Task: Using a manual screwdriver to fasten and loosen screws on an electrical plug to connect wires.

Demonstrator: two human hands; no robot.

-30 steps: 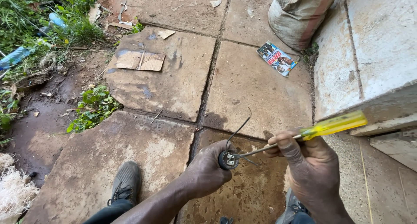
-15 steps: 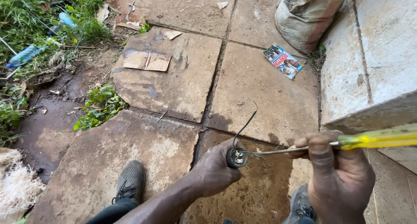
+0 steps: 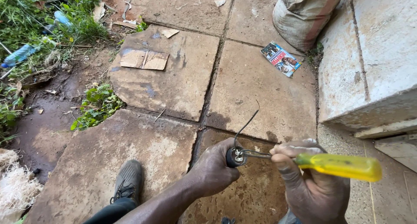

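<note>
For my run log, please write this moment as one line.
left hand: grips small black round part with wire | right hand: holds yellow-handled screwdriver, tip at part | ground: stone slabs

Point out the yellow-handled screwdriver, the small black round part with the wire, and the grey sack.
yellow-handled screwdriver [image 3: 343, 166], head view, middle of handle
small black round part [image 3: 234, 156], head view, its open face
grey sack [image 3: 304, 15], head view, its bulging side

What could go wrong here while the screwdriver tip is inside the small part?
The screwdriver points toward the left hand that holds the small black fitting; a slip might jab the fingers. The thin wire sticks up from the fitting and could poke the right hand.
</note>
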